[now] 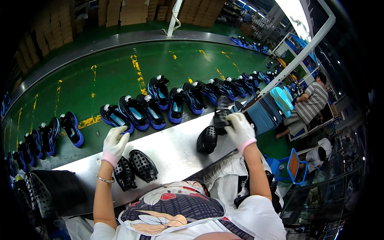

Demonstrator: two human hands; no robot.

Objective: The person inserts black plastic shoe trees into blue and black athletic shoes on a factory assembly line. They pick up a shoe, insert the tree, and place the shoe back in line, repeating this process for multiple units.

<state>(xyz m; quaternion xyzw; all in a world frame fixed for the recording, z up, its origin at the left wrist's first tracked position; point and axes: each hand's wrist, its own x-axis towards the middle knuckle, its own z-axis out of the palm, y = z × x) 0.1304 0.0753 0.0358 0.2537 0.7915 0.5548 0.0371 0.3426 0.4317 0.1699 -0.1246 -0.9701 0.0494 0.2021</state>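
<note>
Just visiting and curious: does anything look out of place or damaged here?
Only slightly: near the middle of the green surface, one black-and-blue shoe sits farther back than the shoes beside it, making the row uneven. No spill or damage stands out.

On the bench (172, 146), paired shoe inserts (144, 165) lie by the near edge, a single insert (207, 139) further right, stacked inserts (60, 192) at the left end. Sneakers (176, 106) line the conveyor (110, 82) beyond the far edge.
</note>
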